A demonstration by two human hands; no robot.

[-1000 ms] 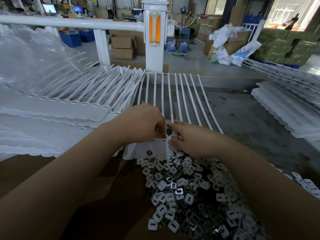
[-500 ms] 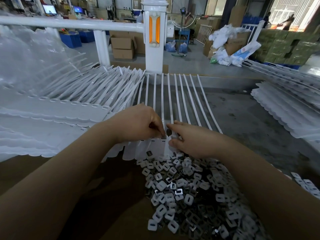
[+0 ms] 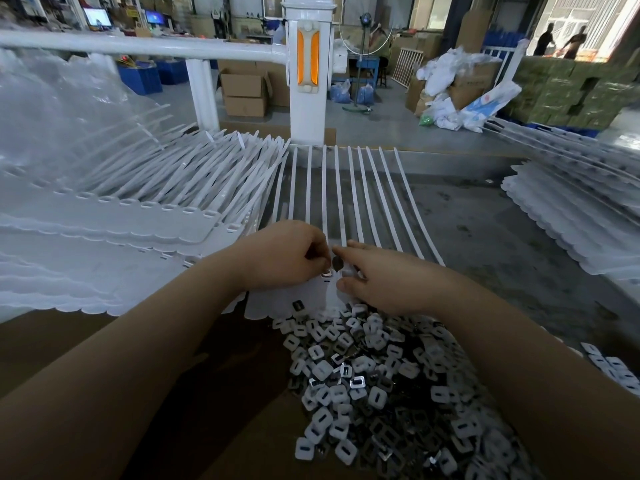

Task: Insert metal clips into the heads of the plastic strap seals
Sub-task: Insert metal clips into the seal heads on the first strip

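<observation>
Two bare hands meeting at the near end of a sheet of white plastic strap seals [image 3: 341,209] laid flat on the grey worktop [image 3: 485,244], straps running away toward a white post with an orange reflector [image 3: 308,57]. Left hand [image 3: 287,254] curled, fingertips pinching a small metal clip [image 3: 326,274] right at a head of the sheet, on the row of joined heads [image 3: 298,299]; whether seated in the head or only resting on it, cannot tell. Right hand [image 3: 377,275] just beside, index finger stretched across to the same head, other fingers bent down and pressing the sheet, nothing seen gripped. Another clip already sitting in a head [image 3: 298,305] a little nearer the camera. Just in front of the heads, under the right forearm, a big loose heap of metal clips [image 3: 374,386], shiny and white-looking ones mixed, lying on brown cardboard [image 3: 86,337]. To the left, a thick stack of more seal sheets [image 3: 138,209] overlapping the worked sheet's edge, with clear plastic wrap [image 3: 62,109] behind. Well apart on the right, another stack of sheets [image 3: 571,216]. Beyond the white rail [image 3: 138,46], cardboard boxes [image 3: 244,91] on a workshop floor.
</observation>
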